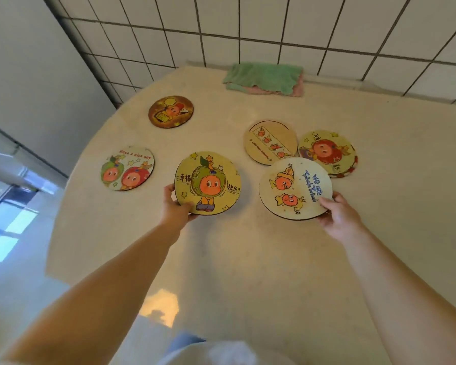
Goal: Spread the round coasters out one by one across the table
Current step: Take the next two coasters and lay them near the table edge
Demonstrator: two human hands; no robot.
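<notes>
My left hand [174, 206] grips the near-left edge of a yellow round coaster [208, 183] with a green-hooded orange figure. A pale coaster [295, 188] with blue writing is pinched at its near-right edge by my right hand [336, 216]. Two coasters lie flat at the left: a dark brown one [171, 111] farther back and a white one [127, 168] with two fruit faces. Right of centre lies a beige coaster [270, 142], and beside it a small stack [328, 154] topped by a red-haired figure.
The beige round table [234, 259] ends in a curved edge on the left, with floor below. A folded green and pink cloth [263, 79] lies at the back against the white tiled wall [274, 27].
</notes>
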